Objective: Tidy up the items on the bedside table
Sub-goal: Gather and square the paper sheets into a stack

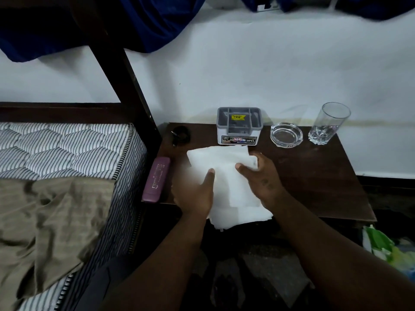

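Observation:
A white cloth [226, 162] lies partly folded on the dark wooden bedside table [318, 176], its near end hanging over the front edge. My left hand [196, 194] holds its left side, thumb pressed on top. My right hand [262, 178] grips its right edge near the far corner. Behind the cloth stands a grey and white organiser box [239, 126]. To its right are a clear glass ashtray [286, 134] and an upright empty drinking glass [329, 123]. A purple case [156, 179] lies along the table's left edge. A black coiled cable [180, 134] sits at the back left corner.
A bed with a striped mattress [67, 147] and an olive sheet [45, 221] is at the left, with a dark bedpost [125, 77] by the table. A white wall is behind. Blue fabric [157, 21] hangs above. Green and white plastic bags [386, 248] lie on the floor at the right.

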Available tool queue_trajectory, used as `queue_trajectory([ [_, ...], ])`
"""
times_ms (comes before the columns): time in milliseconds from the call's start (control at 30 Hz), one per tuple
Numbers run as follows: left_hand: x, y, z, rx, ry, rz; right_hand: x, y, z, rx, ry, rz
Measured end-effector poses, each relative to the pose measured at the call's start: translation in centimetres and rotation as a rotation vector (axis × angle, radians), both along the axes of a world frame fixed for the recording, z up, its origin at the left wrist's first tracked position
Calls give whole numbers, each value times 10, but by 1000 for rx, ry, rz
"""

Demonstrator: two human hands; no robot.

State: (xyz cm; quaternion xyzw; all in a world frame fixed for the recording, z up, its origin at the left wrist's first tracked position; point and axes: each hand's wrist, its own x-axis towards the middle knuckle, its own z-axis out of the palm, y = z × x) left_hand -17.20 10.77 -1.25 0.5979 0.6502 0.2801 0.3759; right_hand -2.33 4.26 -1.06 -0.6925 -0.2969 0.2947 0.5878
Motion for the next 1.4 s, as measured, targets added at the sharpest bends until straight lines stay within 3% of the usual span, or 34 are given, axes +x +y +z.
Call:
queue_trajectory([
  [67,-1,4,1,-58,-200,-34,4,-5,4,79,281,-3],
  [133,-2,5,4,-167,-362,-101,8,-10,6,84,444,16],
  [300,-1,6,8,-319,-671,-264,12,-21,8,-31,575,80],
  [500,-4,11,1,-508,-743,-298,21,-27,12,-115,753,191],
  [600,-2,7,3,-530,-763,-260,24,-23,9,-88,715,110],
  [733,0,7,2,-535,-771,-236,25,-17,0,-139,372,-148],
  [933,6,5,5,-545,-805,-151,26,-21,0,-18,-9,-169],
  [1100,5,5,8,-602,-898,-118,24,-22,11,81,-26,-83],
  [1267,1,3,18,-696,-898,-104,29,-23,13,162,159,-11],
  [1400,1,1,20,-733,-890,-115,33,-24,13,108,252,-7],
])
